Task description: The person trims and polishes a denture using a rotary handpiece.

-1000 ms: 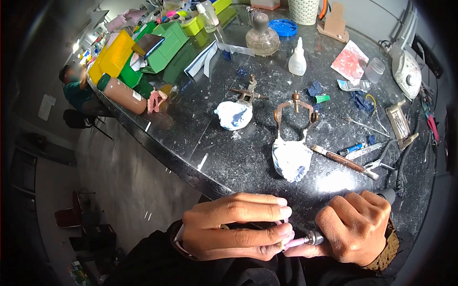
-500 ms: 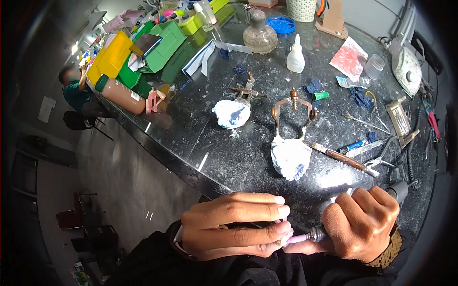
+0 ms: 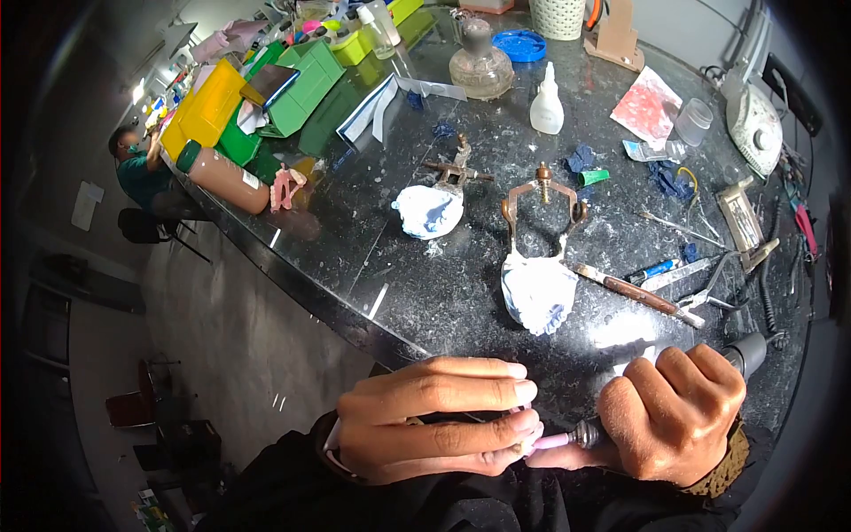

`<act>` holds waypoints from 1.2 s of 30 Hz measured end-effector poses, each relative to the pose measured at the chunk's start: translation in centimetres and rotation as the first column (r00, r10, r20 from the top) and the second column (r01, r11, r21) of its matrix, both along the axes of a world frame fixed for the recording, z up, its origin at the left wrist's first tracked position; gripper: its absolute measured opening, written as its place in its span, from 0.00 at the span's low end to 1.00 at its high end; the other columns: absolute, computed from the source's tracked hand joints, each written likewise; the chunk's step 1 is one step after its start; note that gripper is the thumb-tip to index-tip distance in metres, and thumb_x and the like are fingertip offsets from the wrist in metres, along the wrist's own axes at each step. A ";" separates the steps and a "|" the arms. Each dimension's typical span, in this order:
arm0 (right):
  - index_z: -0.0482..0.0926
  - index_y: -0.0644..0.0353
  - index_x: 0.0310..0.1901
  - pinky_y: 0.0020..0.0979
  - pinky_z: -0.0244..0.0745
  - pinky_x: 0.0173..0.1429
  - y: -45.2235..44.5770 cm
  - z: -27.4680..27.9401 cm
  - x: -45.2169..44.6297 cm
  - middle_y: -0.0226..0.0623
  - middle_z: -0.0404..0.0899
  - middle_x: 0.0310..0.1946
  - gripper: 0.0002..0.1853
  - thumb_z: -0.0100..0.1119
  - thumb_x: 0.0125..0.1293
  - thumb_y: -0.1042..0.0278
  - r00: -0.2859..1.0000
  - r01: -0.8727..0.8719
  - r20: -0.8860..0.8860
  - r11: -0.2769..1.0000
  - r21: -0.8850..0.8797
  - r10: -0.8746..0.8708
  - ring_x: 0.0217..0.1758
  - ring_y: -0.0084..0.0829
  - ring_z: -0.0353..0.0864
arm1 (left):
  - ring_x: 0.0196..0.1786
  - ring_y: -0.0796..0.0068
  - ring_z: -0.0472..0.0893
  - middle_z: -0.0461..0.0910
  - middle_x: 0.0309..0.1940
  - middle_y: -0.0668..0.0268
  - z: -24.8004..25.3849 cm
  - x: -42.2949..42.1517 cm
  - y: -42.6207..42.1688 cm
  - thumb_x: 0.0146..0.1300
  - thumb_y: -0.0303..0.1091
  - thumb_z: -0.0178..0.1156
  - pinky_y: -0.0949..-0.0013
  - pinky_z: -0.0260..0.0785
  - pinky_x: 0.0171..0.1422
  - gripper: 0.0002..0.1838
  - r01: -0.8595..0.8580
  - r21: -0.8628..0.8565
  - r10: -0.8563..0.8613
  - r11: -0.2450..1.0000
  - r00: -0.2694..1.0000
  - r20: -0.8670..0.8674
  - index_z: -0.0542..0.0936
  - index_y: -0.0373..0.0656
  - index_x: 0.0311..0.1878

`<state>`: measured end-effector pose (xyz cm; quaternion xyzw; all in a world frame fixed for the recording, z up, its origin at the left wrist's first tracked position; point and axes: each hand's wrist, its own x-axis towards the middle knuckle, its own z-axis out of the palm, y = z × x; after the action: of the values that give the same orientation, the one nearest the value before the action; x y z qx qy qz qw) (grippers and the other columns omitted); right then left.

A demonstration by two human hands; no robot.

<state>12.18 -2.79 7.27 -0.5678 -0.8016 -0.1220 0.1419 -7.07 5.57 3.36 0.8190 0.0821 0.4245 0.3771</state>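
Note:
My left hand (image 3: 434, 418) is closed around a small pinkish-white piece (image 3: 531, 440), mostly hidden by the fingers; its kind cannot be made out. My right hand (image 3: 675, 415) is wrapped round a rotary handpiece (image 3: 586, 434), whose dark rear end (image 3: 750, 354) sticks out behind the fist. The pink grinding bit (image 3: 553, 442) at its front points left and meets the piece at my left fingertips. Just beyond the hands lies a metal articulator (image 3: 510, 213) with a white plaster cast (image 3: 539, 297). Farther left is a second plaster cast (image 3: 429, 213) on its own articulator (image 3: 461, 168).
A wooden-handled tool (image 3: 634, 293), pliers (image 3: 714, 288) and a blue pen (image 3: 654, 271) lie to the right. Behind stand a white dropper bottle (image 3: 547, 111) and a glass burner (image 3: 480, 73). Green bins (image 3: 304, 89) and a brown bottle (image 3: 226, 180) line the left; a person (image 3: 142, 168) sits beyond.
Both hands keep almost the same pose, with the bit at the piece. The rear end of the handpiece has shifted slightly to the right, and the view has moved a little.

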 end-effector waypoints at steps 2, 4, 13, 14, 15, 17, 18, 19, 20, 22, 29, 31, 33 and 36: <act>0.58 0.54 0.11 0.24 0.43 0.18 0.2 0.0 -0.1 0.23 0.53 0.07 0.35 0.62 0.33 0.27 0.999 -0.026 0.026 0.999 0.047 0.025 0.09 0.19 0.53 | 0.43 0.62 0.80 0.78 0.40 0.58 0.0 0.0 0.0 0.39 0.23 0.71 0.68 0.78 0.47 0.19 -0.009 0.002 0.009 1.000 1.000 -0.003 0.81 0.37 0.38; 0.58 0.54 0.11 0.24 0.43 0.17 0.3 -0.1 -0.1 0.23 0.53 0.07 0.35 0.62 0.33 0.28 0.999 -0.037 0.035 0.997 0.069 0.034 0.09 0.19 0.53 | 0.43 0.62 0.80 0.78 0.39 0.59 0.1 0.1 -0.1 0.38 0.23 0.72 0.69 0.78 0.47 0.18 -0.015 0.002 0.015 1.000 1.000 -0.003 0.81 0.37 0.38; 0.57 0.53 0.10 0.24 0.44 0.17 0.4 0.0 -0.1 0.22 0.53 0.07 0.35 0.64 0.32 0.29 0.997 -0.049 -0.062 0.997 0.059 0.053 0.09 0.20 0.53 | 0.43 0.61 0.81 0.78 0.39 0.58 -0.1 -0.1 -0.3 0.37 0.21 0.72 0.68 0.78 0.47 0.18 -0.004 -0.044 0.007 0.999 0.998 0.056 0.81 0.36 0.37; 0.57 0.53 0.10 0.24 0.44 0.17 0.5 -0.1 -0.1 0.22 0.53 0.06 0.35 0.64 0.32 0.29 0.997 -0.048 -0.061 0.997 0.065 0.052 0.09 0.20 0.53 | 0.43 0.60 0.81 0.78 0.38 0.57 0.0 0.0 -0.3 0.37 0.21 0.72 0.68 0.78 0.47 0.18 -0.011 -0.041 0.014 0.999 0.998 0.062 0.81 0.36 0.37; 0.56 0.53 0.10 0.23 0.45 0.17 0.5 -0.3 -0.1 0.22 0.53 0.06 0.36 0.64 0.31 0.29 0.997 -0.046 -0.060 0.996 0.070 0.051 0.09 0.20 0.53 | 0.43 0.60 0.81 0.78 0.38 0.57 0.0 0.1 -0.3 0.37 0.21 0.72 0.67 0.78 0.47 0.18 -0.018 -0.038 0.021 0.999 0.997 0.069 0.81 0.36 0.37; 0.56 0.53 0.10 0.23 0.45 0.17 0.5 -0.2 -0.1 0.22 0.53 0.07 0.36 0.64 0.32 0.28 0.997 -0.057 -0.054 0.996 0.064 0.061 0.09 0.20 0.53 | 0.43 0.60 0.81 0.78 0.38 0.57 0.0 0.2 -0.4 0.37 0.21 0.72 0.67 0.78 0.47 0.18 -0.024 -0.039 0.028 0.999 0.996 0.082 0.81 0.35 0.36; 0.56 0.53 0.10 0.23 0.45 0.17 0.5 0.0 0.0 0.22 0.53 0.07 0.36 0.64 0.32 0.29 0.996 -0.069 -0.048 0.996 0.055 0.072 0.09 0.19 0.53 | 0.43 0.60 0.81 0.78 0.38 0.56 0.1 0.2 -0.4 0.38 0.21 0.72 0.67 0.78 0.47 0.17 -0.024 -0.042 0.027 0.999 0.996 0.089 0.81 0.35 0.36; 0.56 0.53 0.10 0.23 0.45 0.17 0.5 0.1 0.1 0.22 0.54 0.07 0.35 0.64 0.32 0.29 0.996 -0.081 -0.042 0.996 0.045 0.083 0.09 0.19 0.53 | 0.42 0.59 0.81 0.78 0.38 0.56 0.2 0.2 -0.4 0.38 0.21 0.72 0.66 0.79 0.47 0.17 -0.023 -0.044 0.027 0.999 0.995 0.096 0.81 0.35 0.35; 0.57 0.53 0.11 0.23 0.46 0.17 0.4 0.2 0.1 0.23 0.54 0.07 0.35 0.64 0.33 0.29 0.995 -0.085 -0.052 0.996 0.041 0.087 0.09 0.19 0.54 | 0.42 0.58 0.81 0.77 0.37 0.57 0.1 0.2 -0.2 0.36 0.22 0.73 0.68 0.79 0.44 0.18 -0.012 -0.021 0.014 1.000 0.996 0.092 0.81 0.35 0.34; 0.57 0.53 0.11 0.23 0.46 0.16 0.4 0.2 0.1 0.23 0.54 0.07 0.35 0.64 0.34 0.29 0.993 -0.095 -0.073 0.995 0.033 0.097 0.09 0.19 0.54 | 0.40 0.55 0.81 0.76 0.36 0.57 0.0 0.2 0.1 0.32 0.24 0.76 0.70 0.80 0.38 0.20 0.010 0.026 -0.012 1.000 0.997 0.081 0.80 0.35 0.33; 0.59 0.53 0.11 0.23 0.49 0.15 0.4 -0.2 0.1 0.24 0.57 0.08 0.33 0.64 0.35 0.32 0.989 -0.096 -0.116 0.995 0.018 0.097 0.09 0.21 0.59 | 0.40 0.54 0.81 0.76 0.35 0.57 -0.2 0.4 0.0 0.33 0.23 0.75 0.69 0.81 0.39 0.18 -0.020 0.003 0.019 1.000 0.992 0.124 0.80 0.35 0.30; 0.59 0.53 0.11 0.23 0.50 0.15 0.5 -0.2 0.1 0.24 0.57 0.08 0.33 0.65 0.35 0.32 0.988 -0.090 -0.127 0.996 0.026 0.093 0.09 0.21 0.60 | 0.40 0.54 0.81 0.77 0.35 0.56 0.0 0.5 0.0 0.33 0.23 0.75 0.69 0.81 0.39 0.17 -0.024 -0.004 0.024 1.000 0.992 0.125 0.80 0.35 0.30; 0.59 0.53 0.11 0.23 0.50 0.15 0.5 -0.5 0.1 0.24 0.57 0.08 0.32 0.65 0.36 0.32 0.985 -0.082 -0.150 0.996 0.034 0.086 0.09 0.21 0.60 | 0.40 0.53 0.81 0.77 0.34 0.56 0.1 0.5 0.1 0.33 0.23 0.75 0.70 0.81 0.38 0.17 -0.001 -0.003 0.002 1.000 0.990 0.140 0.80 0.34 0.29; 0.60 0.53 0.11 0.24 0.50 0.15 0.5 -0.7 0.2 0.24 0.58 0.07 0.32 0.65 0.35 0.32 0.982 -0.086 -0.168 0.996 0.028 0.090 0.09 0.21 0.61 | 0.40 0.52 0.81 0.77 0.34 0.56 -0.1 0.5 0.2 0.33 0.23 0.75 0.70 0.81 0.37 0.17 0.009 0.018 -0.012 1.000 0.989 0.150 0.80 0.34 0.29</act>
<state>12.36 -2.27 6.54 -0.5386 -0.8096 -0.0753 0.2208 -6.57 5.77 3.24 0.7883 0.0456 0.4836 0.3776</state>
